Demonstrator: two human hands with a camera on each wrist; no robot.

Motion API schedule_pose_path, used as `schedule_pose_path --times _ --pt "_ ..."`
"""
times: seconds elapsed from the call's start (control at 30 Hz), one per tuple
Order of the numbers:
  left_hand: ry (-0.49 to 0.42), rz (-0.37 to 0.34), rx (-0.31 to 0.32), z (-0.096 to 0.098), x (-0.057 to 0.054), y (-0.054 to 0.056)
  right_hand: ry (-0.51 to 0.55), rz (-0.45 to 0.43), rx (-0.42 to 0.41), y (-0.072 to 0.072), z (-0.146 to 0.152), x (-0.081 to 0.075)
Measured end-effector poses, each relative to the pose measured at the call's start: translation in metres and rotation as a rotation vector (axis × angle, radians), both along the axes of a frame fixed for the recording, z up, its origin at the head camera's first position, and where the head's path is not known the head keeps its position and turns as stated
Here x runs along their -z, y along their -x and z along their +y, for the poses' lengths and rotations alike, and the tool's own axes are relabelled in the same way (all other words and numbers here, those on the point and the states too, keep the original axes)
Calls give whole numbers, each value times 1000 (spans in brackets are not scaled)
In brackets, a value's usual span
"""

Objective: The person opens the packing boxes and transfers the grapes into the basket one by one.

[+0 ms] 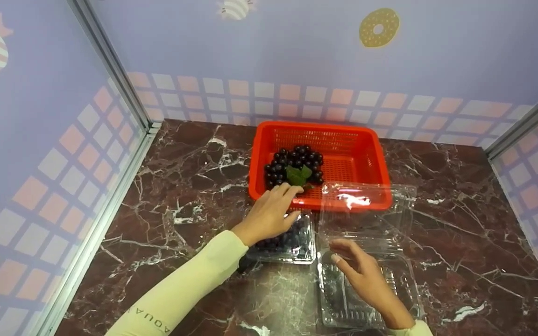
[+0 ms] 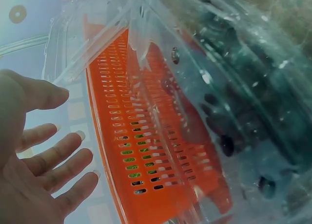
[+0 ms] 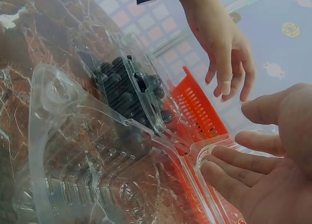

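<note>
Clear plastic lies closest to me: an open container (image 1: 339, 305), its base on the near part of the bench (image 1: 180, 177), right of the middle. The right hand (image 1: 364, 275) is over that base, fingers loosely bent and released, with nothing pinched; from my feeds I can't tell whether it touches the plastic. A pale yellow sleeve (image 1: 189, 284) comes in from the bench's near left.

Just left of the container sits a clear box (image 1: 297, 258) with dark grapes (image 1: 292, 238) inside, well in from the bench's left edge. Above it I have the left hand (image 1: 269, 210), its relaxed fingers pointing to the near rim of the basket and grasping nothing; my left wrist view shows them spread.

The container's lid (image 1: 367, 221) is folded back and overlaps the near right corner of the red basket (image 1: 376, 161); I can't tell whether it rests on the rim. More grapes (image 1: 297, 156) fill the basket's left half, with a green leaf (image 1: 299, 175) on their near side. Beyond the bench's far edge stands a lilac wall (image 1: 297, 51) printed with a doughnut (image 1: 379, 28).
</note>
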State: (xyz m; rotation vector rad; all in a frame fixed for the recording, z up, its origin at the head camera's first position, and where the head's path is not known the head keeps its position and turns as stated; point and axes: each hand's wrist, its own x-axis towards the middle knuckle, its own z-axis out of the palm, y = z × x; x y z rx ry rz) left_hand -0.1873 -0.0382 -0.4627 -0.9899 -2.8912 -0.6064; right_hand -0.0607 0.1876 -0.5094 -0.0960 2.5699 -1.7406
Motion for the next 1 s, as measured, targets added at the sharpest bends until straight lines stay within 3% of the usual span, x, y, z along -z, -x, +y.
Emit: schedule_pose_path --times 0.37,1.0 --pt "-22 -114 43 -18 1 -8 -22 25 -7 0 -5 -1" --pt "14 -101 86 -35 10 -19 -16 30 -62 4 -13 -5"
